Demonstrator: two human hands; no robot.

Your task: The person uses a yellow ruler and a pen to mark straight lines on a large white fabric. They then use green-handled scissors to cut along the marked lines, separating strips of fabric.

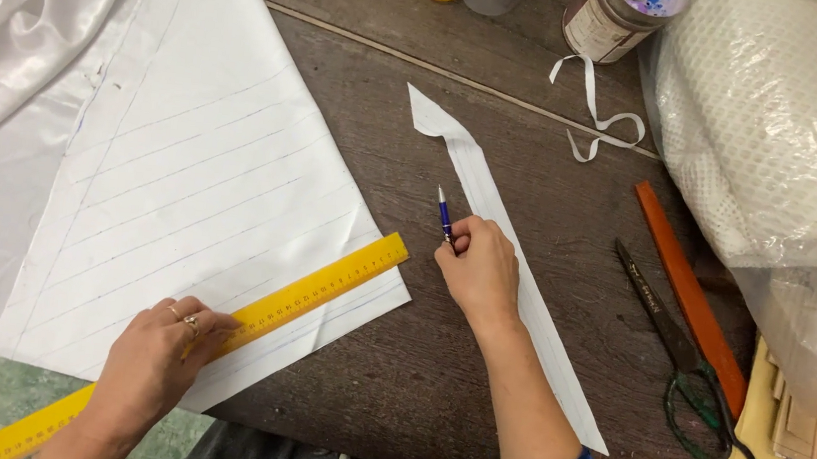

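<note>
Yellow ruler [218,341] lies diagonally across lined white fabric [181,208] on the wooden table [394,378], pressed flat under left hand [151,364] fingertips. Right hand [479,271] pinches a blue pen [444,213], resting on a cut fabric strip [523,281]; scissors [685,361] lie well apart.

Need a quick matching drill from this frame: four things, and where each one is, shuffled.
Things:
1. yellow ruler
2. blue pen
3. scissors
4. fabric strip

Places:
A. lying under the right hand
B. pressed on the white fabric by the left hand
C. beside the orange bar, untouched
D. gripped in the right hand

Pairs: 1-B, 2-D, 3-C, 4-A
</note>
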